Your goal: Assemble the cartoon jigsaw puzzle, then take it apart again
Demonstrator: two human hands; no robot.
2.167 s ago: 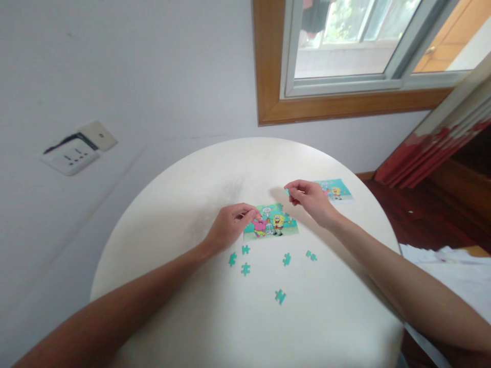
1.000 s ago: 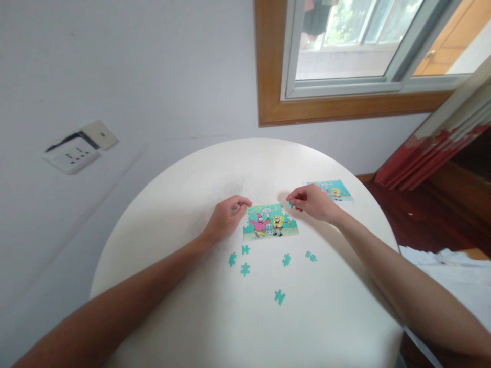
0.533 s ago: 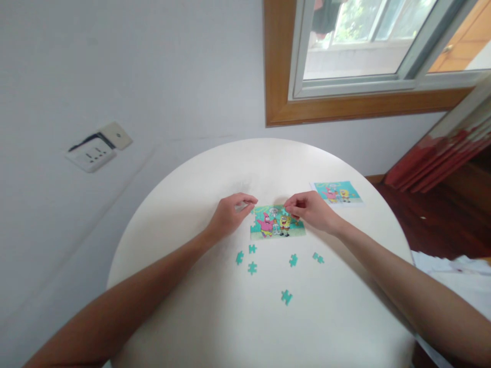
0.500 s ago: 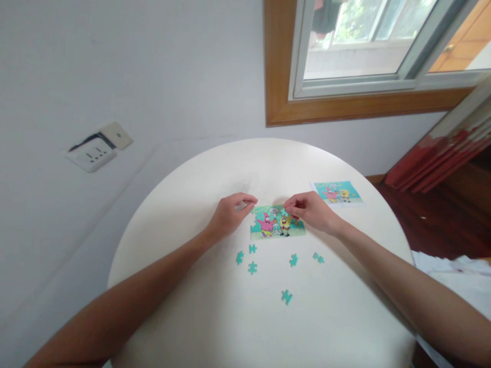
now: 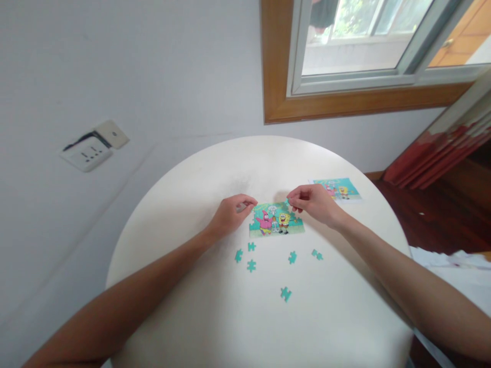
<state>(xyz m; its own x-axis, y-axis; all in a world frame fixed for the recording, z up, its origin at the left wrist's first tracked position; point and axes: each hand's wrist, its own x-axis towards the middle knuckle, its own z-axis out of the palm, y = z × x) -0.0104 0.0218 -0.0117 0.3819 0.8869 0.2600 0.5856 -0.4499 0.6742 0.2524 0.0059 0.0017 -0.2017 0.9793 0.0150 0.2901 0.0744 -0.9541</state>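
A partly assembled jigsaw puzzle (image 5: 265,223) with cartoon figures lies flat on the white round table (image 5: 215,317). At its upper left corner, my left hand (image 5: 232,213) has thumb and forefinger pinched together; whether anything is between them is hidden. My right hand (image 5: 315,202) pinches a small teal puzzle piece (image 5: 288,202) just over the upper right part of the puzzle, where a gap shows. Several loose teal pieces lie nearer to me, among them one puzzle piece (image 5: 286,294) at the front and another puzzle piece (image 5: 292,257) below the puzzle.
A reference picture (image 5: 345,190) of the same scene lies behind my right hand, partly covered by it. The table stands close to a white wall with a socket (image 5: 87,153) and a wood-framed window (image 5: 276,97). Papers (image 5: 448,271) lie to the right, beyond the table.
My right hand has shifted slightly up and right with the piece, uncovering more of the puzzle's right side. My left hand stays at the corner. The view has moved a little.
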